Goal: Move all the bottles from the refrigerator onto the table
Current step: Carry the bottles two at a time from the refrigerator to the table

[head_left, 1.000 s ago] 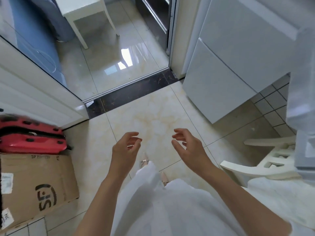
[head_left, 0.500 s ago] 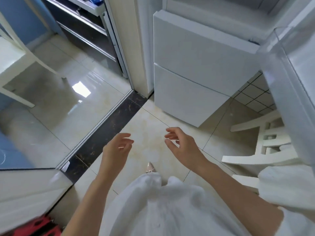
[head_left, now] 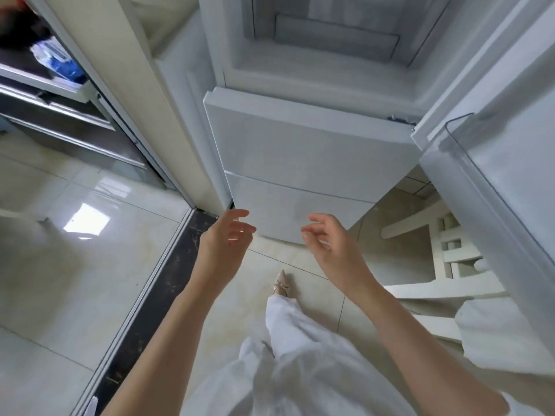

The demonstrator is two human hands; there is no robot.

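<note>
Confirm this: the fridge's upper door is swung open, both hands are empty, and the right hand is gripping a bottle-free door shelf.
Not quite. In the head view the right hand grips nothing: it hangs in the air in front of the lower drawer, apart from the door shelf. The rest holds: the upper door is open and the left hand is empty too.

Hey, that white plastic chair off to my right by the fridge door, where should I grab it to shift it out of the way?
Judging by its pose, grip the near armrest of the white chair, coming from above with your right hand. That flat bar lies closest to you and looks exposed, while the open fridge door crowds its far side.
</note>
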